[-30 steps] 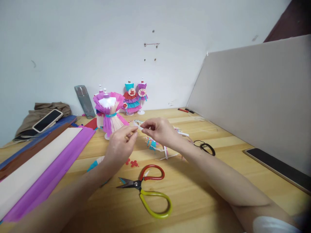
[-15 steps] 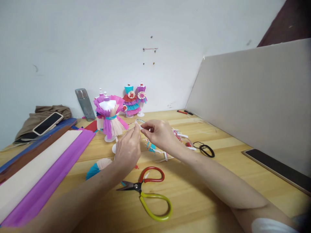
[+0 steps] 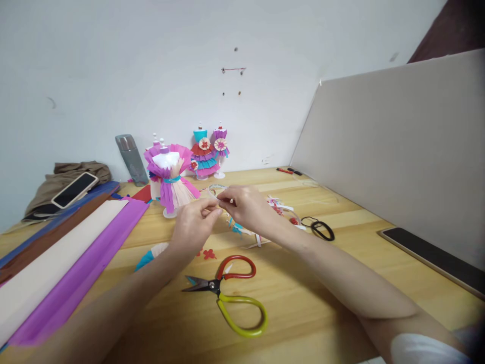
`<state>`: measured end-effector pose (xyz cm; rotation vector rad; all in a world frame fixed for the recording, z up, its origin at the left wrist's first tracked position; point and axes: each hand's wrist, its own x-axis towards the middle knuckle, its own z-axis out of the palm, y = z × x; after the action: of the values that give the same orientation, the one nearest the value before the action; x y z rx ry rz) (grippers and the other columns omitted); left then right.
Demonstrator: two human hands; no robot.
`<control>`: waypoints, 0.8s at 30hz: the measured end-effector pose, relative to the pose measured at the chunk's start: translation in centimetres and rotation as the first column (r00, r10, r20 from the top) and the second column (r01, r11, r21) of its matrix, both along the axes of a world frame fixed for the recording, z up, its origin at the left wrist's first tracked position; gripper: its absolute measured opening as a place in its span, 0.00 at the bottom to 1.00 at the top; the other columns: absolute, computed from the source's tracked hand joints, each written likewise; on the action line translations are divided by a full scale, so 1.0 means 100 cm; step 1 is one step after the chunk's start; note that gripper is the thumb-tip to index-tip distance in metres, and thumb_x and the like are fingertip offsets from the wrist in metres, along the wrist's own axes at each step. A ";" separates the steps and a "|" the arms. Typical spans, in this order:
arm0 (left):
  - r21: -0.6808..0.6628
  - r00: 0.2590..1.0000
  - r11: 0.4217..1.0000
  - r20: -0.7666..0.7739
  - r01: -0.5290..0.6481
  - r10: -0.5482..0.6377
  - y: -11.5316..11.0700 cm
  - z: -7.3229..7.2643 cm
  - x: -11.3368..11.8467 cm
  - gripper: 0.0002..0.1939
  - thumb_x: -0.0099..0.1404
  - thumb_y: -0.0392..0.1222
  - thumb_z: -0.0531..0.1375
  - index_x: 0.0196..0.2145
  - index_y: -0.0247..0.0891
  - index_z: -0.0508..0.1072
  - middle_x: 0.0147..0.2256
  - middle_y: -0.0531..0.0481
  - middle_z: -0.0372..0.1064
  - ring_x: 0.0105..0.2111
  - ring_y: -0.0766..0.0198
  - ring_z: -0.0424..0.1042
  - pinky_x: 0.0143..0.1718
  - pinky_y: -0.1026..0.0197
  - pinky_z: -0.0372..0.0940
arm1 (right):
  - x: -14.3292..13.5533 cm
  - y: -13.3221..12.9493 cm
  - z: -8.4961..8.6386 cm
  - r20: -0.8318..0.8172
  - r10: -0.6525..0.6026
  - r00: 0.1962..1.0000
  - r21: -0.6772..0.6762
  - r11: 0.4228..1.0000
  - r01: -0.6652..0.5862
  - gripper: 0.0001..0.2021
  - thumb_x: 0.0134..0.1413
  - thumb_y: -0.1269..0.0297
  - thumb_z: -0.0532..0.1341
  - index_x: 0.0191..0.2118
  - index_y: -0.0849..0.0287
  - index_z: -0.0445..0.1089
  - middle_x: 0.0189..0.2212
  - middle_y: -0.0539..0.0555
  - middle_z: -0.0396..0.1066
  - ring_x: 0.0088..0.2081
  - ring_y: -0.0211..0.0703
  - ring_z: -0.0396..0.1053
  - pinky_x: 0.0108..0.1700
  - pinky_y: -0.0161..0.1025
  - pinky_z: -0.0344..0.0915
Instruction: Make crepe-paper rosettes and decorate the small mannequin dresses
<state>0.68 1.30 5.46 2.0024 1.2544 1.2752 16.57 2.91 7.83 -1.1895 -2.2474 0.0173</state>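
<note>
Wooden and pale yellow, the worktop [image 3: 299, 308] spreads across the lower half of the frame. Purple crepe paper [image 3: 94, 255] slants along the left side. The dress form in ruffled paper [image 3: 172, 187] stands left of centre, and the scissors [image 3: 212, 286] lie apart at lower centre, red and yellow handles toward the right.

The left hand [image 3: 193, 222] and the right hand [image 3: 246, 205] meet just above the scissors, near the middle of the frame. Their fingertips seem to touch, and each thumb and forefinger pinches the near end of a narrow whitish strip [image 3: 210, 192]; how the grip is shared between them is too small to tell.

From that pinch the strip lies up and slightly left, its long axis bent into an arc that curls back rightward, partly behind the right knuckles. The right hand is the nearer to this loop, the left sitting just below it. Below the left fingertips lies a small red paper flower [image 3: 209, 254].
</note>
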 end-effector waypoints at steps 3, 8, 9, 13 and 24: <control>-0.162 0.980 0.983 0.193 0.084 -0.052 0.005 0.001 0.001 0.05 0.56 0.40 0.61 0.26 0.37 0.75 0.24 0.52 0.72 0.26 0.64 0.71 0.30 0.63 0.66 | 0.000 -0.002 0.001 0.022 0.031 0.999 -0.012 0.999 -0.030 0.09 0.58 0.73 0.59 0.35 0.61 0.78 0.32 0.58 0.78 0.32 0.42 0.71 0.33 0.36 0.56; -0.255 0.961 0.961 0.275 0.107 -0.034 0.009 0.001 -0.001 0.08 0.54 0.43 0.61 0.24 0.37 0.74 0.18 0.55 0.63 0.20 0.68 0.61 0.23 0.64 0.57 | 0.005 -0.003 0.009 0.023 0.056 0.998 -0.090 0.995 -0.054 0.08 0.56 0.74 0.61 0.34 0.61 0.79 0.30 0.56 0.77 0.30 0.39 0.70 0.32 0.35 0.56; -0.254 0.964 0.963 0.266 0.089 -0.019 0.009 0.001 -0.001 0.08 0.54 0.44 0.62 0.25 0.37 0.76 0.19 0.55 0.64 0.21 0.68 0.61 0.22 0.64 0.56 | 0.007 -0.003 0.011 0.015 0.060 0.998 -0.113 0.992 -0.058 0.07 0.55 0.74 0.62 0.35 0.61 0.79 0.29 0.56 0.77 0.29 0.39 0.70 0.32 0.35 0.56; -0.219 0.954 0.975 0.296 0.019 0.048 0.006 0.002 0.001 0.09 0.50 0.45 0.65 0.23 0.36 0.77 0.36 0.47 0.72 0.27 0.67 0.65 0.23 0.65 0.56 | 0.014 0.000 0.016 -0.024 0.121 0.992 -0.191 0.974 -0.123 0.05 0.55 0.71 0.65 0.36 0.61 0.79 0.27 0.53 0.77 0.27 0.36 0.68 0.30 0.34 0.56; -0.400 0.711 0.837 0.703 0.373 0.019 0.016 -0.011 -0.002 0.08 0.46 0.38 0.70 0.23 0.33 0.76 0.23 0.51 0.70 0.24 0.69 0.67 0.28 0.67 0.62 | 0.032 0.018 0.015 -0.455 0.282 0.845 -0.452 0.744 -0.492 0.14 0.52 0.58 0.64 0.41 0.61 0.76 0.30 0.52 0.76 0.29 0.37 0.69 0.31 0.35 0.64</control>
<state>0.52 2.88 4.34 1.0594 0.8574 1.2298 19.76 4.71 9.32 -0.8388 -2.1634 1.0476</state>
